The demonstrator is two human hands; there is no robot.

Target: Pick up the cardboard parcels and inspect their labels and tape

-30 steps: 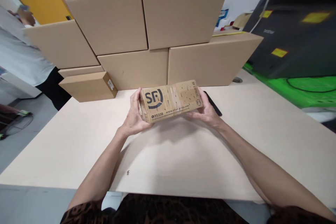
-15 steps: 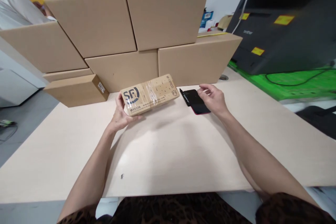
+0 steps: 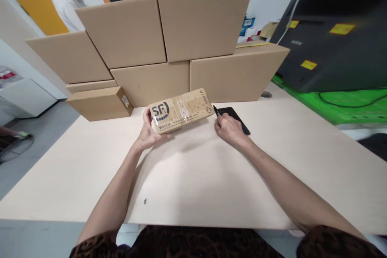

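My left hand (image 3: 151,134) grips the left end of a small brown cardboard box (image 3: 183,112) printed with SF Express lettering and strapped with clear tape. The box is tilted, its printed face turned towards me. My right hand (image 3: 231,128) has its fingers closed on a black marker pen (image 3: 215,109); only the pen's far end shows past the fingers. Beneath and beside that hand a black phone (image 3: 242,123) lies flat on the table, partly covered by the fingers.
Large cardboard boxes (image 3: 208,16) are stacked along the table's back. A closed brown carton (image 3: 96,105) lies at the back left. On the right, a big dark Brother machine (image 3: 326,48) stands on a green surface (image 3: 338,107). A person in white (image 3: 71,14) is behind the stack.
My right hand has moved left, from the phone's right side onto the marker, and its fingers have closed. My left hand still holds the box. The view has shifted slightly.
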